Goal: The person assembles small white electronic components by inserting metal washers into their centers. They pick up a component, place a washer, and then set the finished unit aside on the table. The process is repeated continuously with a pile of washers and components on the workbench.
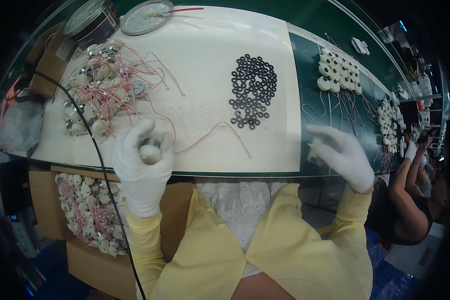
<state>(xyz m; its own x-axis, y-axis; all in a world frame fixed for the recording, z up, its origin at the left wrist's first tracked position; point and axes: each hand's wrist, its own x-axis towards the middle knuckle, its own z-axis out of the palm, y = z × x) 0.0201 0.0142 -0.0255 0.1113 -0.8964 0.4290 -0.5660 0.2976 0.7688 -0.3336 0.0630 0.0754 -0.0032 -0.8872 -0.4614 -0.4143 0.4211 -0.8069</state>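
My left hand [135, 172], in a white glove, is closed round a small motor with a white plastic housing [150, 154] and a silvery part, above the front edge of the white work sheet. A pinkish-red wire [205, 141] lies on the sheet just to the right of that hand. My right hand [342, 155], gloved too, is over the green table edge with thumb and fingers curled together. A small whitish part [313, 151] shows at its fingertips, mostly hidden. Many small black rings [253, 82] lie in a flat patch on the sheet between the hands, farther back.
A tangled heap of wired motors [102, 75] sits at the back left, beside a cardboard box [47, 70] and round lid [146, 17]. Rows of white motors [337, 72] stand on the right. A carton of motors [92, 215] is below left; a black cable [102, 165] crosses there. Another person [410, 200] is far right.
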